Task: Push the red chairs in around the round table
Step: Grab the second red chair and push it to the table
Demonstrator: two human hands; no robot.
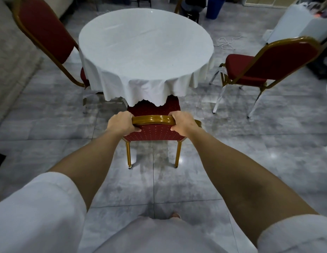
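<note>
**Both hands on the near chair at the round desk**

You stand on a grey tiled floor (pixel 49 125), facing a round desk (pixel 146 42) draped in a white tablecloth (pixel 140 88). The near red chair (pixel 153 131) is directly in front of you, its seat partly tucked beneath the hanging cloth edge and its back toward you. Your left hand (pixel 121 123) is wrapped around the left end of the gold top rail (pixel 152 119), thumb pressed on the red back pad; your right hand (pixel 183 123) is closed on the right end the same way. Both arms reach straight out, white sleeves rolled up. At the desk's left, a second red chair (pixel 45 33) sits close against the cloth. On the right, a third red chair (pixel 268 64) stands apart from the desk, its seat facing it.
</note>
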